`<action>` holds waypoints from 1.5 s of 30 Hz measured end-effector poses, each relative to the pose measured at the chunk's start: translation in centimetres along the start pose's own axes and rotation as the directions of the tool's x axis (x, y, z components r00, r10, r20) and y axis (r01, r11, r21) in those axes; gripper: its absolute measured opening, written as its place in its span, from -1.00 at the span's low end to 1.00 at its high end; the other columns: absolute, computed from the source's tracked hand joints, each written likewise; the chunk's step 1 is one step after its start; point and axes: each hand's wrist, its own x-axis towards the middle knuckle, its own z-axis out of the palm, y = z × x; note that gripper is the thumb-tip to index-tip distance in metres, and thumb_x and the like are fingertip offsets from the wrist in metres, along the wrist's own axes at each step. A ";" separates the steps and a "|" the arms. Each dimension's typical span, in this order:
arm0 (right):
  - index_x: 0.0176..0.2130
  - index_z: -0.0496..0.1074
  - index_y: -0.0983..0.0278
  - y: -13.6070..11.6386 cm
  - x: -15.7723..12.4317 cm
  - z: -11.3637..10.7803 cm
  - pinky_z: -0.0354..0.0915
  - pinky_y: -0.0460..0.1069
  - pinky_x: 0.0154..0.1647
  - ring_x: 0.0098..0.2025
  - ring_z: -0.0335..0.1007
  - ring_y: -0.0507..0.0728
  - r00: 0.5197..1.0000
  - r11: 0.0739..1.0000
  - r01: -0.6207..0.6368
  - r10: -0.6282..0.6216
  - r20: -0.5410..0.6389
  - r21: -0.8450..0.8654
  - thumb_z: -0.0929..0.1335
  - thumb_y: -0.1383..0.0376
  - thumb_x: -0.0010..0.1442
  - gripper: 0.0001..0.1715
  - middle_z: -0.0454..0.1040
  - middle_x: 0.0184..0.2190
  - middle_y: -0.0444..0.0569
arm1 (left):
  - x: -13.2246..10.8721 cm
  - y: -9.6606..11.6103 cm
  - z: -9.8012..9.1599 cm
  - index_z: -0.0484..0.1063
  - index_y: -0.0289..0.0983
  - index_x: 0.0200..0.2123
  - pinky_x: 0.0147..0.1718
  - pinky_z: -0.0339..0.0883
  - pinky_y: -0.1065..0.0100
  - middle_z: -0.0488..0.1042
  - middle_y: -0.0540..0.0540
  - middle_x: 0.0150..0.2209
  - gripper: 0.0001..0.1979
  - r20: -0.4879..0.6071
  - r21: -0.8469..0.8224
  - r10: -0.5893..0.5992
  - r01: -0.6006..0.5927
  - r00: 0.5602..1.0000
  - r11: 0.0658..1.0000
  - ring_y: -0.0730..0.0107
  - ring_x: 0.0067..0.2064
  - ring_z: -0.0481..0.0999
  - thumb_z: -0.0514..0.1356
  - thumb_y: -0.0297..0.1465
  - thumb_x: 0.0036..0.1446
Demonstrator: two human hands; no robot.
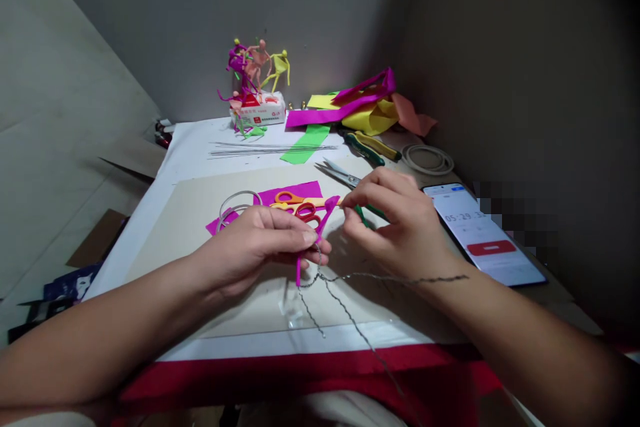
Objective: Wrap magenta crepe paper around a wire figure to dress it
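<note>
though closed, left hand (255, 243) around a magenta paper strip (314, 238) and twisted wire (380, 277), right hand (390, 230) on green paper (361, 215)

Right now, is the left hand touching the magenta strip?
Touching. The head view shows the magenta strip held in the fingers of the left hand, with its lower end showing below them.

Magenta strip (316, 230), orange-handled scissors (289, 197), red-handled scissors (306, 212), green paper strip (306, 144)
</note>
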 end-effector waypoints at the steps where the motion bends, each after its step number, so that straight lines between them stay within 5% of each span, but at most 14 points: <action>1: -0.45 0.40 0.25 0.2 0.2 -0.1 0.15 0.06 -0.21 -0.37 0.33 0.10 1.000 0.999 -0.004 0.004 -0.011 -0.034 0.34 0.45 0.01 -0.90 0.38 -0.46 -0.10 | 0.0 0.0 -0.1 0.61 -0.37 -0.41 -0.34 0.42 0.39 0.62 -0.16 -0.39 -0.91 0.014 -0.013 -0.008 0.008 1.000 1.000 0.34 -0.37 0.57 0.32 -0.46 -0.04; 7: -0.46 0.40 0.26 1.6 0.9 -0.6 0.13 0.06 -0.20 -0.33 0.34 0.12 0.997 0.989 -0.065 0.060 -0.044 -0.132 0.35 0.44 0.00 -0.91 0.39 -0.44 -0.08 | 0.0 0.2 -0.7 0.61 -0.39 -0.41 -0.45 0.37 0.48 0.59 -0.17 -0.44 -0.88 0.054 -0.011 -0.008 0.009 0.998 1.000 0.40 -0.44 0.55 0.32 -0.45 -0.07; 11: -0.49 0.42 0.26 1.9 0.7 -0.3 0.14 0.01 -0.33 -0.41 0.33 0.09 0.957 0.998 -0.036 0.048 0.286 -0.048 0.31 0.40 0.08 -0.86 0.40 -0.49 -0.08 | 0.2 0.3 -1.1 0.61 -0.39 -0.41 -0.46 0.34 0.49 0.58 -0.15 -0.47 -0.87 0.063 0.039 -0.004 0.002 0.998 0.999 0.43 -0.46 0.52 0.30 -0.43 -0.04; 13: -0.41 0.45 0.26 1.6 0.5 -0.2 0.17 0.00 -0.33 -0.38 0.36 0.11 0.940 0.999 -0.042 0.040 0.339 -0.002 0.31 0.43 0.08 -0.87 0.44 -0.46 -0.06 | 0.3 0.3 -1.2 0.60 -0.39 -0.41 -0.45 0.34 0.47 0.57 -0.15 -0.48 -0.86 0.080 0.076 0.003 -0.009 0.997 0.997 0.46 -0.48 0.50 0.28 -0.42 -0.02; 17: -0.28 0.46 0.26 0.5 0.5 -1.1 0.26 0.01 -0.24 -0.30 0.41 0.13 0.997 0.985 -0.074 0.074 0.007 0.154 0.30 0.47 0.12 -0.82 0.50 -0.37 -0.02 | 0.5 0.3 -1.1 0.58 -0.39 -0.42 -0.45 0.33 0.45 0.55 -0.13 -0.52 -0.87 0.084 0.177 0.000 -0.015 0.996 0.984 0.46 -0.49 0.47 0.26 -0.42 0.02; 19: -0.23 0.46 0.24 0.0 0.6 -1.6 0.26 0.05 -0.15 -0.20 0.40 0.15 0.999 0.976 0.037 -0.030 -0.040 0.213 0.30 0.45 0.15 -0.79 0.50 -0.27 0.01 | 0.5 0.5 -0.9 0.56 -0.39 -0.44 -0.47 0.32 0.46 0.53 -0.11 -0.54 -0.87 0.079 0.248 0.003 -0.023 0.997 0.968 0.48 -0.51 0.45 0.25 -0.43 0.03; 22: -0.19 0.46 0.21 -0.1 0.5 -1.5 0.19 0.13 -0.06 -0.12 0.35 0.17 0.947 0.930 0.267 -0.302 0.111 0.251 0.31 0.44 0.15 -0.76 0.51 -0.21 0.00 | 0.5 0.7 -0.6 0.52 -0.39 -0.52 -0.48 0.29 0.49 0.51 -0.07 -0.56 -0.84 0.078 0.418 0.035 -0.065 0.996 0.906 0.52 -0.52 0.41 0.21 -0.46 0.05; 25: -0.18 0.47 0.23 0.3 0.1 -0.7 0.12 0.17 -0.04 -0.17 0.34 0.16 0.898 0.908 0.327 -0.384 0.212 0.261 0.30 0.44 0.17 -0.76 0.53 -0.27 -0.04 | 0.3 0.8 -0.3 0.50 -0.38 -0.54 -0.48 0.26 0.49 0.48 -0.05 -0.57 -0.79 0.056 0.591 0.074 -0.093 0.996 0.802 0.53 -0.52 0.38 0.18 -0.42 0.09; 28: -0.20 0.48 0.26 0.4 -0.1 -0.2 0.13 0.15 -0.04 -0.23 0.37 0.12 0.908 0.922 0.236 -0.322 0.269 0.306 0.31 0.49 0.14 -0.75 0.54 -0.33 -0.06 | 0.3 0.6 -0.1 0.50 -0.38 -0.51 -0.48 0.24 0.47 0.48 -0.05 -0.56 -0.78 0.035 0.675 0.126 -0.116 0.991 0.729 0.51 -0.51 0.38 0.16 -0.40 0.10; 31: -0.22 0.50 0.28 -0.1 -0.1 -0.3 0.22 0.05 -0.10 -0.25 0.42 0.08 0.926 0.912 -0.010 -0.146 0.348 0.410 0.31 0.48 0.16 -0.78 0.57 -0.34 -0.06 | 0.3 0.5 -0.1 0.50 -0.38 -0.50 -0.47 0.24 0.48 0.48 -0.05 -0.54 -0.80 0.031 0.702 0.169 -0.142 0.985 0.698 0.50 -0.48 0.38 0.17 -0.41 0.09; 36: -0.27 0.52 0.31 -0.9 0.4 -0.5 0.31 -0.04 -0.17 -0.23 0.46 0.08 0.796 0.698 -0.520 0.188 0.575 0.492 0.33 0.40 0.17 -0.85 0.56 -0.30 -0.03 | 0.7 0.8 -0.7 0.56 -0.39 -0.48 -0.46 0.30 0.49 0.55 -0.10 -0.52 -0.79 -0.009 0.538 0.058 -0.044 0.998 0.842 0.51 -0.49 0.43 0.22 -0.36 0.07; 40: -0.29 0.52 0.31 -0.6 0.2 -0.1 0.31 -0.01 -0.16 -0.25 0.45 0.09 0.791 0.595 -0.585 0.271 0.548 0.550 0.36 0.34 0.14 -0.88 0.55 -0.33 -0.04 | 0.9 0.8 -1.2 0.59 -0.38 -0.41 -0.35 0.40 0.44 0.60 -0.16 -0.46 -0.83 0.016 0.305 0.005 -0.010 1.000 0.952 0.42 -0.42 0.54 0.29 -0.36 0.01; 45: -0.29 0.50 0.31 -0.6 -0.1 0.2 0.32 -0.01 -0.19 -0.31 0.44 0.07 0.771 0.440 -0.632 0.271 0.576 0.638 0.37 0.31 0.14 -0.88 0.52 -0.38 -0.06 | 0.6 0.8 -1.0 0.61 -0.36 -0.31 -0.32 0.44 0.45 0.62 -0.19 -0.35 -0.83 0.052 0.210 -0.029 0.018 0.998 0.978 0.39 -0.36 0.59 0.31 -0.40 0.01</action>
